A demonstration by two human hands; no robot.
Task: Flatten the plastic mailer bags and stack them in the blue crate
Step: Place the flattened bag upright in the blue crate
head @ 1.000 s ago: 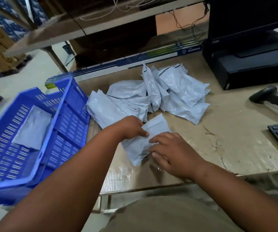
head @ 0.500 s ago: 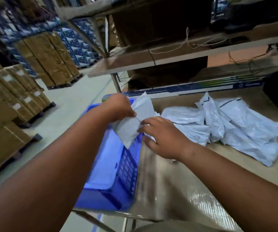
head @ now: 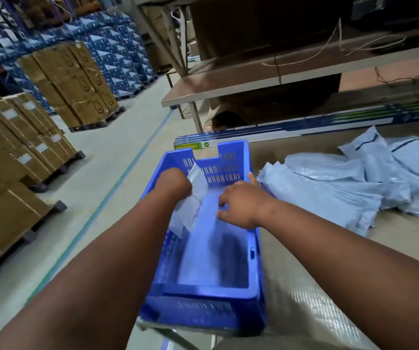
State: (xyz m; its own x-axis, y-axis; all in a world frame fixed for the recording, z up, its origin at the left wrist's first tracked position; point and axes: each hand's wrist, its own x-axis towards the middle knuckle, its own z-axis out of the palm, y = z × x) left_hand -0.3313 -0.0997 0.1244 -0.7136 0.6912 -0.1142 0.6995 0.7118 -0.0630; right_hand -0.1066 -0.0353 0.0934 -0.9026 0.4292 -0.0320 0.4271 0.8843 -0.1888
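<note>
My left hand (head: 175,184) is over the blue crate (head: 204,294), fingers curled round one grey plastic mailer bag (head: 190,205), which hangs from my grip down inside the crate against its left wall. My right hand (head: 241,204) is just beside it, above the crate's right rim, with its fingers loosely bent and nothing in them; it does not touch the bag.

Half a second ago both hands held this bag above the crate's near corner at the table edge; now my right hand has let go and the bag has come down into the crate with my left hand alone. A second ago the bag lay on the table (head: 304,286) under both hands.

The bag is pale grey, thin and mostly flat, with a folded edge sticking up above my knuckles and its lower end drooping. Another pale bag (head: 203,251) lies flat on the crate floor, blurred. The remaining pile of mailer bags (head: 349,180) lies on the table to the right of the crate, rumpled and overlapping, its nearest edge just beside my right hand.
</note>
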